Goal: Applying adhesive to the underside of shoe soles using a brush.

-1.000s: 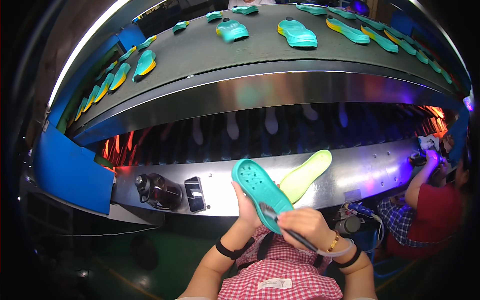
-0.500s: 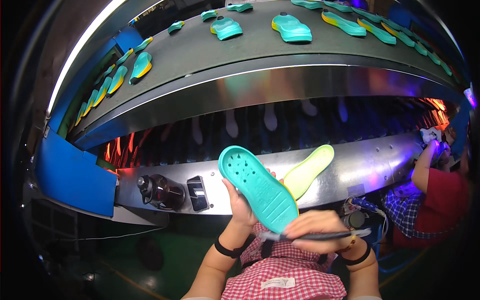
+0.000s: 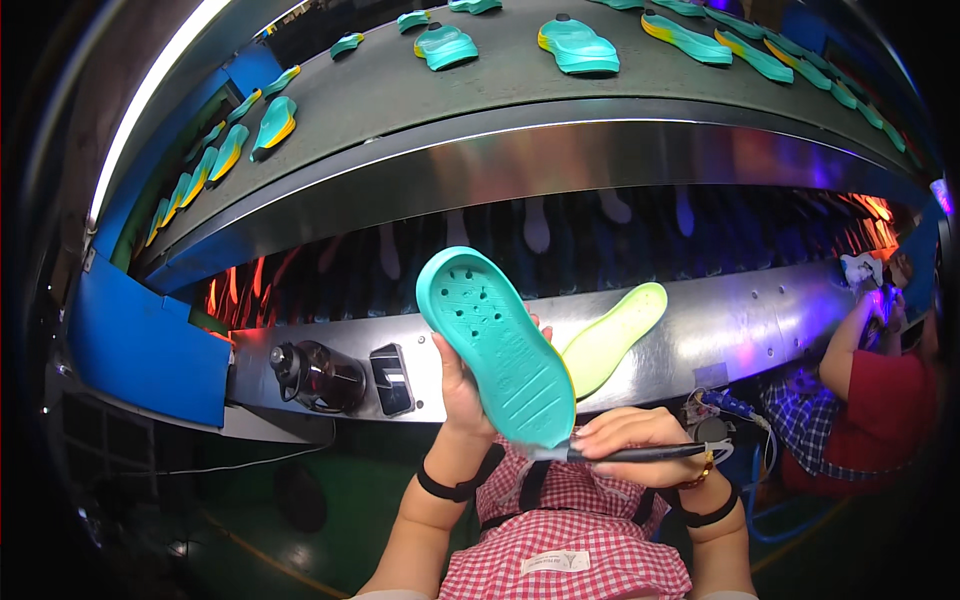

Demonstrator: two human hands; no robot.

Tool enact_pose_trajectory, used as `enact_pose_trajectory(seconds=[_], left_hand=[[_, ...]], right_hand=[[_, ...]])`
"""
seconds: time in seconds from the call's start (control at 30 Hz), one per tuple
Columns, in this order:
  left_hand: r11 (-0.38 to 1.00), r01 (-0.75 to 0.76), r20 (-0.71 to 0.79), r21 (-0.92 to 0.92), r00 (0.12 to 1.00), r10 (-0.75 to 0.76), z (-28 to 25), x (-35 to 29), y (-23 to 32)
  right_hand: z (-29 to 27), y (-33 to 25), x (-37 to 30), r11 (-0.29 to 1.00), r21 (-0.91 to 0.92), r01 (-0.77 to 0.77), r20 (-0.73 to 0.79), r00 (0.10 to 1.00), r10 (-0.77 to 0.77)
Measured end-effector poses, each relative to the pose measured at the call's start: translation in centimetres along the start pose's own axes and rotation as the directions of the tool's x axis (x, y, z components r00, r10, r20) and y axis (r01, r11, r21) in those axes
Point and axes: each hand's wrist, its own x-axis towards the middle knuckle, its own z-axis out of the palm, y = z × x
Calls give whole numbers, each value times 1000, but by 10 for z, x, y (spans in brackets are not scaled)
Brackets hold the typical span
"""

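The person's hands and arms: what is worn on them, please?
The left hand and right hand have no gloves. The left arm wears a black band; the right arm has a similar band and a beaded bracelet, partly yellowish. Pale edges, perhaps sleeves, show low in the picture.

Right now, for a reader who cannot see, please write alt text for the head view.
The left hand holds a teal shoe sole while the right hand holds a dark-handled brush at the sole's near end. Beyond, a lime-green insole, a phone and a dark bottle rest on a metal ledge; teal-and-yellow soles line a dark belt.
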Motion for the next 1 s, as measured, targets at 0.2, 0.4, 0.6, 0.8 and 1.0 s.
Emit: enact_pose_trajectory(seconds=[0.2,0.4,0.6,0.8,1.0], left_hand=[[1000,-6,-87,27,996,8,21,-4,2],[984,38,75,-172,997,-26,23,-27,-22],[993,95,-4,-76,995,-96,14,-21,-16],[990,135,43,34,990,-136,8,-15,-9],[967,137,-68,215,990,-125,0,-14,-4]], right_hand=[[2,23,-3,812,583,-35,-206,960,189],[22,12,2,768,638,-58,-288,907,308],[10,0,7,998,39,-41,-274,960,50],[-5,-14,17,1000,10,29,-124,992,-28],[-13,-10,24,990,-84,109,38,994,-106]])
